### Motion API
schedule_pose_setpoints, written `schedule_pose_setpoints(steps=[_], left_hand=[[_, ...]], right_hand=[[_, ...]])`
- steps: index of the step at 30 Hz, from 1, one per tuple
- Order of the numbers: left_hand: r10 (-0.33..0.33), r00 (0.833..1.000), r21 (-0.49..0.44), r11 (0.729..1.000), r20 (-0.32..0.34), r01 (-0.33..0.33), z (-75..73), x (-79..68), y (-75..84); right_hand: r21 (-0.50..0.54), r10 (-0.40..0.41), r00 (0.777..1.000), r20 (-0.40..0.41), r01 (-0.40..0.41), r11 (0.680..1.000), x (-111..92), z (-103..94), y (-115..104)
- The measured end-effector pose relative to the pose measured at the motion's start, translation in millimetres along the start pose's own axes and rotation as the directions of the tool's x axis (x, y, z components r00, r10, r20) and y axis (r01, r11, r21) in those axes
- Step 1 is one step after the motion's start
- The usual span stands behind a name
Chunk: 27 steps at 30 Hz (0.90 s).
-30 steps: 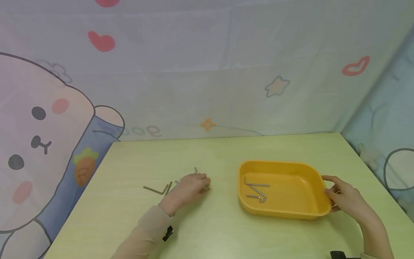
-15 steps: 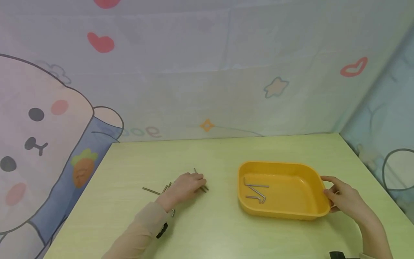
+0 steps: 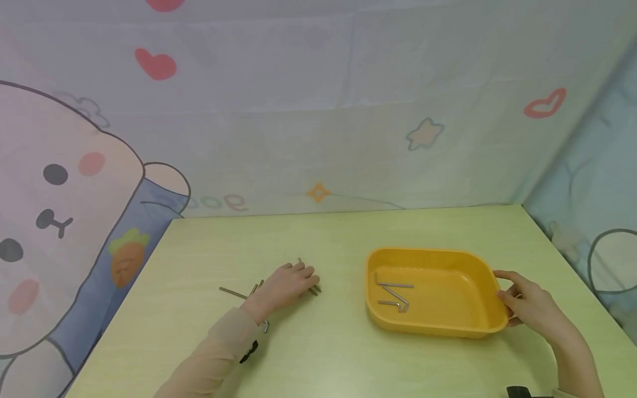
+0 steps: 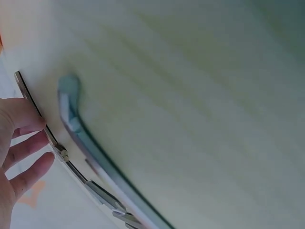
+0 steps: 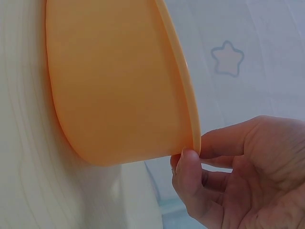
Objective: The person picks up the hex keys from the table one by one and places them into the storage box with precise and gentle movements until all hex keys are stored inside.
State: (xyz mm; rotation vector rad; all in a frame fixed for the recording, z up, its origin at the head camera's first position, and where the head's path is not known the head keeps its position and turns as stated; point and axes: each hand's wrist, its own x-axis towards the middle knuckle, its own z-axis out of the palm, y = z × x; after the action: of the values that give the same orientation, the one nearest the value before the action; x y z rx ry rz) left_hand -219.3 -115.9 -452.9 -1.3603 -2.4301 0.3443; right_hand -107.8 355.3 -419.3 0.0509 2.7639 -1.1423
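My left hand point(image 3: 285, 288) is over a loose group of L-shaped metal hex keys on the table, its fingers slightly spread and touching one. In the left wrist view, the fingertips point(image 4: 35, 121) meet a thin hex key point(image 4: 28, 95), while a thicker hex key point(image 4: 109, 167) lies nearer the camera. Part of the group is hidden beneath the hand. At the right, my right hand point(image 3: 534, 304) pinches the rim of a yellow tray point(image 3: 448, 331) between thumb and fingers. Inside the tray, toward its left end, lie three hex keys point(image 3: 398, 286).
The pale green table point(image 3: 338, 354) backs onto a printed cloth point(image 3: 278, 127) with hearts and a cartoon animal. Another cloth point(image 3: 597, 182) hangs along the right side. One hex key end point(image 3: 231, 292) sticks out left of my left hand.
My left hand has shifted slightly left and its fingers have spread, uncovering hex keys at its right side. The right hand and the tray stay in place.
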Motion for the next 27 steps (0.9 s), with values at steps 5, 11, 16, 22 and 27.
schedule_pose_setpoints(steps=[5,11,16,22,27], left_hand=[[-0.005,1.0,0.0,1.0,0.025,0.005,-1.1,-0.8,-0.4],[0.02,1.0,0.014,1.0,0.002,-0.02,-0.5,-0.2,-1.6],[0.03,1.0,0.009,0.999,0.003,-0.03,0.5,0.8,-2.4],[0.036,0.999,-0.011,0.999,0.027,-0.036,1.9,0.8,-2.5],[0.044,0.998,-0.014,0.999,0.049,-0.043,3.6,-1.1,-1.3]], right_hand=[[0.006,-0.003,1.0,-0.01,0.003,1.0,-0.6,1.2,-0.9],[0.009,-0.008,1.0,-0.015,0.008,1.0,-1.0,1.3,-1.6],[0.005,-0.007,1.0,-0.014,0.008,1.0,-0.6,1.0,-1.8],[0.012,-0.005,1.0,-0.011,0.005,1.0,-0.9,0.9,-1.2],[0.01,-0.001,1.0,-0.008,0.001,1.0,-0.8,1.0,-0.3]])
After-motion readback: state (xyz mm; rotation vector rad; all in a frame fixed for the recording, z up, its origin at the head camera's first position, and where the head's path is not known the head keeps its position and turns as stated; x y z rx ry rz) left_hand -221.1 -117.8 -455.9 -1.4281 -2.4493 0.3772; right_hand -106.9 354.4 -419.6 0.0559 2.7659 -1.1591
